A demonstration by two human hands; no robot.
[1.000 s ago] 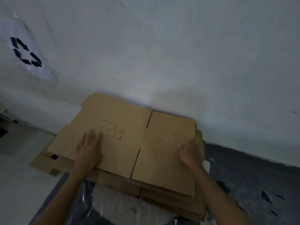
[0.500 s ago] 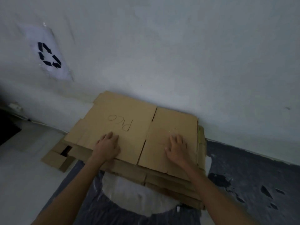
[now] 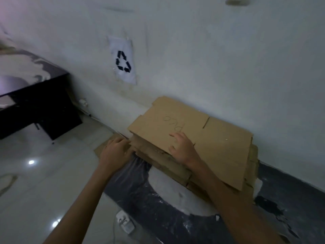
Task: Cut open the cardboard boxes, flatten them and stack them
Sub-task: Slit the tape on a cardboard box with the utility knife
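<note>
Stack (image 3: 219, 147) on floor (image 3: 52, 173), 12 o'clock edge against wall (image 3: 211, 50). Sheet (image 3: 149, 196) under stack, running out to 6 o'clock. Sign (image 3: 123, 62) on wall at stack's 10 o'clock. Bench (image 3: 35, 95) at 9 o'clock, well apart, also by wall. Right hand (image 3: 182, 148) on top of stack near its 7 o'clock edge; left hand (image 3: 117, 152) against its 9 o'clock side.

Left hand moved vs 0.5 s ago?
Yes. The left hand slid off the top sheet, leftward away from the handwriting, to the left edge of the stack.
</note>
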